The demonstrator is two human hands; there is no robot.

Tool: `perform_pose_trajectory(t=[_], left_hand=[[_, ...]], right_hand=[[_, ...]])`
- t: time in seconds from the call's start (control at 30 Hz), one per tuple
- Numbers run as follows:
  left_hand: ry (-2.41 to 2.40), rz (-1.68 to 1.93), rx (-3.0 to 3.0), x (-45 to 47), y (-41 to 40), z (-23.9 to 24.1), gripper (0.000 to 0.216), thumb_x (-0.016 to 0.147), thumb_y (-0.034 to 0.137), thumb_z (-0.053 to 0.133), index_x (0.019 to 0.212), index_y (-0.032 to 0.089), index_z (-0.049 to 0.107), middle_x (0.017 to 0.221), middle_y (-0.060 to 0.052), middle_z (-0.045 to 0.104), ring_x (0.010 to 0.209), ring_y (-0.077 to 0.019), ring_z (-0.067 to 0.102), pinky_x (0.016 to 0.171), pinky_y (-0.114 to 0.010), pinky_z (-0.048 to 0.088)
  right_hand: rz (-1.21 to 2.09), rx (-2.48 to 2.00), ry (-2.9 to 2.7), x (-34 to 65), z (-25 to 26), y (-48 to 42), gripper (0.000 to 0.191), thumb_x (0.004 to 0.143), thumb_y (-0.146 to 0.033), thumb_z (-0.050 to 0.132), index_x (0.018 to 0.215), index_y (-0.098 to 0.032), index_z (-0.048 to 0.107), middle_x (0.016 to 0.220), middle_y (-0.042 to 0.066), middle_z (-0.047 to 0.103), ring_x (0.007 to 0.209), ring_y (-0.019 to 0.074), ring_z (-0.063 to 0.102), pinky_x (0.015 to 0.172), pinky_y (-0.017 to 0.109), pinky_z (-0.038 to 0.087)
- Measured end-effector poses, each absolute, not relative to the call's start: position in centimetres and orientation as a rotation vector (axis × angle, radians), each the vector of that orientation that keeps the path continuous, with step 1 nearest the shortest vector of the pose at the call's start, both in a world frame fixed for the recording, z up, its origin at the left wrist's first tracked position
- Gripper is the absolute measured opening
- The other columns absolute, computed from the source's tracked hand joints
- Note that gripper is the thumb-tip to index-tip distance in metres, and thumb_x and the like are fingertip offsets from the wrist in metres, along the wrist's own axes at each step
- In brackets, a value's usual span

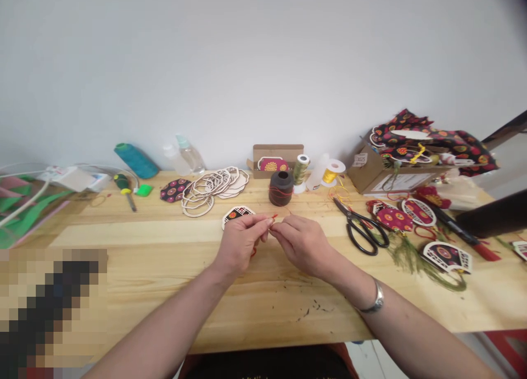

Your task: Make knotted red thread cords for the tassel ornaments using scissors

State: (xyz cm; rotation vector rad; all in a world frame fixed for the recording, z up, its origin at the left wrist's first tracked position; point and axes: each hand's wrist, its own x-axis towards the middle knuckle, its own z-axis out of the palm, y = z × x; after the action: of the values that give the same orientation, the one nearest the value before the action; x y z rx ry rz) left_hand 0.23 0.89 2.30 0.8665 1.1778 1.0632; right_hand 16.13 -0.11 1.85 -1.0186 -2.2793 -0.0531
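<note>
My left hand (241, 241) and my right hand (303, 242) meet above the middle of the wooden table. Both are closed in a pinch on a thin red cord (253, 252), part of which hangs below the left fingers. A bit of red shows between the two sets of fingertips. Behind the left hand lies a wooden-framed ornament (233, 216) with dark patterned fabric, partly covered by that hand. Just beyond the fingers stands a dark spool (281, 189) with red thread around it.
Black-handled scissors (362, 225) lie to the right, near finished ornaments (447, 257) with green tassels. Wooden frames (214, 190) are heaped at the back left, near a screwdriver (124, 190). A cardboard box (382, 176) with patterned fabric stands at the back right. A yellow thread spool (330, 172) is behind.
</note>
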Motion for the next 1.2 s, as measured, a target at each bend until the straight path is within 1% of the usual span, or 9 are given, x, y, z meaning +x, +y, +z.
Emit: perform_pose_trajectory(t=[0.23, 0.43, 0.6, 0.67, 0.73, 0.83, 0.93, 1.03, 1.2], left_hand=[[1.123, 1.012, 0.711, 0.1, 1.0, 2.3, 0.022, 0.061, 0.032, 0.083, 0.072, 0.015, 0.075, 0.043, 0.006, 0.047, 0.039, -0.0032, 0.031, 0.038, -0.019, 0.011], [1.109, 1.070, 0.759, 0.1, 1.0, 2.3, 0.021, 0.061, 0.030, 0.082, 0.072, 0.014, 0.076, 0.046, 0.004, 0.052, 0.041, -0.0040, 0.035, 0.038, -0.019, 0.016], [1.139, 1.033, 0.888, 0.1, 0.7, 2.3, 0.023, 0.067, 0.035, 0.078, 0.080, 0.015, 0.077, 0.050, 0.005, 0.053, 0.039, -0.0042, 0.030, 0.035, -0.021, 0.012], [1.151, 1.012, 0.967, 0.0, 0.6, 2.4, 0.020, 0.070, 0.034, 0.076, 0.079, 0.016, 0.077, 0.050, 0.006, 0.052, 0.037, -0.0039, 0.028, 0.035, -0.022, 0.013], [1.176, 1.023, 1.053, 0.0, 0.4, 2.6, 0.016, 0.072, 0.032, 0.074, 0.074, 0.016, 0.076, 0.049, 0.005, 0.052, 0.038, -0.0038, 0.030, 0.036, -0.022, 0.016], [1.216, 1.080, 1.124, 0.0, 0.4, 2.9, 0.014, 0.072, 0.028, 0.073, 0.066, 0.016, 0.074, 0.048, 0.005, 0.053, 0.041, -0.0048, 0.036, 0.041, -0.022, 0.025], [1.212, 1.141, 1.106, 0.0, 0.6, 2.7, 0.012, 0.070, 0.027, 0.075, 0.066, 0.016, 0.074, 0.048, 0.003, 0.055, 0.048, -0.0068, 0.044, 0.048, -0.021, 0.031], [1.192, 1.162, 1.001, 0.0, 0.9, 2.2, 0.013, 0.068, 0.028, 0.076, 0.067, 0.016, 0.074, 0.049, 0.003, 0.055, 0.049, -0.0070, 0.043, 0.049, -0.021, 0.031], [1.161, 1.195, 0.868, 0.1, 1.1, 1.9, 0.013, 0.064, 0.027, 0.078, 0.065, 0.015, 0.074, 0.048, 0.002, 0.054, 0.047, -0.0067, 0.041, 0.046, -0.021, 0.026]], right_hand=[[-0.053, -1.039, -2.285, 16.1, 1.8, 0.0, 0.028, 0.096, -0.016, 0.044, 0.080, -0.015, 0.066, 0.068, 0.005, 0.061, 0.061, 0.0146, 0.053, 0.059, 0.026, 0.036], [0.314, -1.097, -2.131, 16.3, 1.9, 0.3, 0.023, 0.094, -0.015, 0.049, 0.080, -0.015, 0.067, 0.072, 0.005, 0.065, 0.065, 0.0137, 0.058, 0.062, 0.023, 0.042], [0.498, -1.137, -1.863, 16.8, 2.3, 1.1, 0.015, 0.089, -0.013, 0.058, 0.080, -0.016, 0.070, 0.070, 0.003, 0.069, 0.062, 0.0125, 0.059, 0.060, 0.023, 0.044], [0.503, -1.132, -1.811, 16.9, 2.5, 1.2, 0.014, 0.087, -0.013, 0.060, 0.079, -0.016, 0.071, 0.068, 0.003, 0.068, 0.062, 0.0126, 0.060, 0.060, 0.023, 0.045], [0.469, -1.118, -1.784, 16.9, 2.7, 1.2, 0.012, 0.086, -0.014, 0.062, 0.078, -0.015, 0.071, 0.068, 0.003, 0.068, 0.061, 0.0127, 0.059, 0.058, 0.023, 0.045], [0.369, -1.062, -1.803, 16.8, 2.9, 0.7, 0.012, 0.087, -0.016, 0.062, 0.080, -0.015, 0.071, 0.070, 0.004, 0.067, 0.062, 0.0125, 0.058, 0.058, 0.023, 0.044], [0.281, -0.995, -1.898, 16.6, 3.0, 0.2, 0.014, 0.089, -0.018, 0.060, 0.081, -0.015, 0.071, 0.068, 0.004, 0.066, 0.060, 0.0118, 0.057, 0.057, 0.023, 0.043], [0.271, -0.984, -1.989, 16.4, 2.7, 0.0, 0.015, 0.090, -0.018, 0.058, 0.081, -0.016, 0.071, 0.066, 0.003, 0.067, 0.057, 0.0110, 0.056, 0.055, 0.022, 0.040], [0.377, -1.085, -1.979, 15.8, 2.0, -0.1, 0.015, 0.089, -0.018, 0.058, 0.081, -0.018, 0.071, 0.073, 0.004, 0.074, 0.059, 0.0122, 0.062, 0.058, 0.022, 0.043]])
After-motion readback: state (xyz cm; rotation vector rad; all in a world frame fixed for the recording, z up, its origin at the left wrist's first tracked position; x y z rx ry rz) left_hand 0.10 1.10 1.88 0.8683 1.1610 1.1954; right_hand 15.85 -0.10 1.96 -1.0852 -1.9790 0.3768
